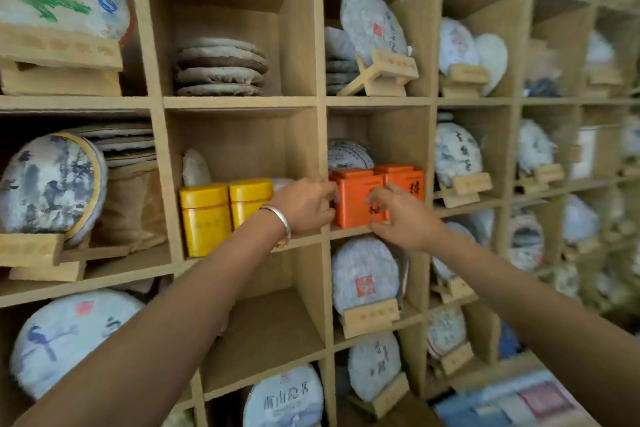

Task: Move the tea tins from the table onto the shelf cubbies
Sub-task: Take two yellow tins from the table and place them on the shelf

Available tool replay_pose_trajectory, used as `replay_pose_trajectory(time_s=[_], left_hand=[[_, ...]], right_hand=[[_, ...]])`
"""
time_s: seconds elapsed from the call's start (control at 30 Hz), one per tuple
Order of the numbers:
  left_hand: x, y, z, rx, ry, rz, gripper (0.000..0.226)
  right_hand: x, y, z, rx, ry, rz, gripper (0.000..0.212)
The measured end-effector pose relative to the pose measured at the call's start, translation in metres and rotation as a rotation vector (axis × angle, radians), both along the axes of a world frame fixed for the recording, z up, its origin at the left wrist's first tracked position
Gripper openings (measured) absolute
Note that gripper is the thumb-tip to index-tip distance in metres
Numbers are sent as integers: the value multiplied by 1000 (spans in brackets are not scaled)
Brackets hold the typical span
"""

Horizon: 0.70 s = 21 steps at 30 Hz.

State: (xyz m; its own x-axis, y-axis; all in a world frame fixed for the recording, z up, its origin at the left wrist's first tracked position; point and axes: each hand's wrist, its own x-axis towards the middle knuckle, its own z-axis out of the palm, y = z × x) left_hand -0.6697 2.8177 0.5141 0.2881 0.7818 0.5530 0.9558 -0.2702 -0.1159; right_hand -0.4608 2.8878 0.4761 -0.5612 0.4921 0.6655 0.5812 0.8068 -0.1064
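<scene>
Reaching in from below, two bare forearms are crossing the lower shelves toward the middle row, the left one wearing a silver bangle (278,218) at the wrist. The left hand (306,206) is curling around the left edge of the front orange tin (356,199), thumb and fingers pressing on its side where it meets the wooden divider (322,163); the right hand (403,220) is lying with fingers loosely spread over the tin's front and lower right corner, touching rather than clamping it. Both hands seem to be squaring the tin up on the cubby's floor, close to the front lip, so it is sitting flush beside its twin. That second orange tin (407,180) is standing just behind and to the right, touching or nearly so. Both are standing upright, long axis vertical, lids up, printed faces turning outward toward the room. In the cubby to the left, two yellow tins (225,215) are standing side by side the same way, upright at the front edge. Behind the orange pair a wrapped tea cake (348,154) is leaning against the back. No table is showing from here.
</scene>
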Motion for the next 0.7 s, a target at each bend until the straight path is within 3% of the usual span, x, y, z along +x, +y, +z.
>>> replay_pose_trajectory(time_s=[0.3, 0.47, 0.7], left_hand=[[202, 25, -67, -312, 130, -424, 25], [347, -11, -103, -386, 275, -674, 24], [520, -121, -126, -431, 329, -1009, 25]], right_hand=[[249, -120, -64, -261, -87, -739, 38], [376, -258, -77, -330, -62, -1129, 36], [497, -469, -91, -421, 22, -1565, 28]])
